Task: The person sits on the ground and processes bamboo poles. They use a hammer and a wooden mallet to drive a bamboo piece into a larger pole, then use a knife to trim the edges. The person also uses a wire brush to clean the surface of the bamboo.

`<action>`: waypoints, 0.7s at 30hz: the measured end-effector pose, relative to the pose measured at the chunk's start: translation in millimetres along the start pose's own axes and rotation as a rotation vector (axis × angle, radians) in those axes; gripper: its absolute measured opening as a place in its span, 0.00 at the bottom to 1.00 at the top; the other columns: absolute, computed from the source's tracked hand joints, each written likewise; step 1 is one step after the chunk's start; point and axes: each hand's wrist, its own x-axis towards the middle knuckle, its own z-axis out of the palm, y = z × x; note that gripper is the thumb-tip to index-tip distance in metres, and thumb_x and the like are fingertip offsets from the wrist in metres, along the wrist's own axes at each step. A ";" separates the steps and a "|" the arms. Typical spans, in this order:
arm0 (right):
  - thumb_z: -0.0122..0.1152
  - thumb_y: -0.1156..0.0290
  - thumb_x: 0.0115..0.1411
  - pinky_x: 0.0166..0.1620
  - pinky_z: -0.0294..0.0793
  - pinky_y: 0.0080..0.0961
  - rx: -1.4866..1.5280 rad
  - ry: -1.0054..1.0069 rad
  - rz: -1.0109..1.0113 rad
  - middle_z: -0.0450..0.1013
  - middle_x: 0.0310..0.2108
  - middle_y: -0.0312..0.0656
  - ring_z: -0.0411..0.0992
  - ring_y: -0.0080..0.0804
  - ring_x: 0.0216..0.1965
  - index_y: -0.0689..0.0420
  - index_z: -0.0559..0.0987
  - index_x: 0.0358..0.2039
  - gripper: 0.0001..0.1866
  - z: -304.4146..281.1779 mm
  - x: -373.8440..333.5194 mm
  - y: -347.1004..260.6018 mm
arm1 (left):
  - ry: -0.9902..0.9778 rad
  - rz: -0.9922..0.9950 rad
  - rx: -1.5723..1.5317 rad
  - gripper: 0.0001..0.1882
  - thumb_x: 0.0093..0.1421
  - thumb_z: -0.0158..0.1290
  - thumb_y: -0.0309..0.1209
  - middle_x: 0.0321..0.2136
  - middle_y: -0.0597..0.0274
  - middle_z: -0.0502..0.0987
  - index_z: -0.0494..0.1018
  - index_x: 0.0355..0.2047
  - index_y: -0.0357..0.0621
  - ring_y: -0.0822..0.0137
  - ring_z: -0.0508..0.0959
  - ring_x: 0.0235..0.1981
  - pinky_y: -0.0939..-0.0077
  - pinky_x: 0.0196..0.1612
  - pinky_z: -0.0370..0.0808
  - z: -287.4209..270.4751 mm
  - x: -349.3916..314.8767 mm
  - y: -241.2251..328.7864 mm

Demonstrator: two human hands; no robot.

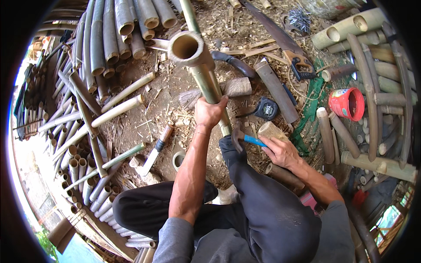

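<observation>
My left hand [209, 111] is wrapped round a bamboo pole [206, 83] that slants away from me. At its upper part a wider, short bamboo tube [204, 56] meets the pole, its hollow end facing up toward me. The pole's near end reaches down close to my dark-clad foot. In my right hand [284, 153] is a hammer [254, 140] with a blue handle, its metal head beside the pole's lower end; whether they touch I cannot tell. A pale wooden or bamboo block [271, 130] lies just beyond the right hand.
Bamboo tubes [103, 39] are piled at left. On the chip-strewn ground lie a knife [157, 149], a short log [234, 87], a tape measure [266, 109] and a handsaw [300, 65]. A red bucket [337, 104] and stacked bamboo [366, 52] stand at right.
</observation>
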 end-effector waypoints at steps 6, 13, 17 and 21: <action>0.66 0.66 0.57 0.21 0.76 0.27 -0.200 -0.085 -0.453 0.64 0.22 0.34 0.70 0.29 0.19 0.46 0.77 0.58 0.27 -29.3 53.7 3.4 | -0.074 -0.070 0.319 0.22 0.50 0.65 0.44 0.30 0.49 0.84 0.83 0.38 0.38 0.59 0.86 0.34 0.66 0.40 0.81 -14.8 1.2 21.9; 0.58 0.70 0.59 0.18 0.74 0.25 -0.465 -0.129 -0.582 0.60 0.21 0.34 0.67 0.26 0.15 0.41 0.74 0.62 0.28 -34.3 102.5 14.9 | -0.066 -0.131 0.516 0.31 0.46 0.62 0.56 0.34 0.44 0.84 0.83 0.36 0.39 0.49 0.84 0.40 0.56 0.52 0.73 -17.2 -6.3 40.2; 0.61 0.70 0.57 0.19 0.75 0.27 -0.322 -0.121 -0.564 0.61 0.21 0.35 0.70 0.28 0.16 0.42 0.76 0.60 0.28 -33.0 102.0 2.9 | -0.025 -0.107 0.548 0.30 0.46 0.61 0.56 0.35 0.45 0.83 0.83 0.37 0.41 0.50 0.84 0.40 0.57 0.51 0.73 -15.9 -4.2 32.5; 0.63 0.69 0.57 0.20 0.75 0.29 -0.398 -0.120 -0.517 0.63 0.22 0.36 0.72 0.29 0.17 0.44 0.77 0.59 0.26 -36.1 93.8 12.1 | -0.130 -0.177 0.511 0.34 0.47 0.61 0.56 0.42 0.46 0.83 0.81 0.42 0.38 0.49 0.82 0.47 0.46 0.62 0.61 -20.7 -1.3 41.1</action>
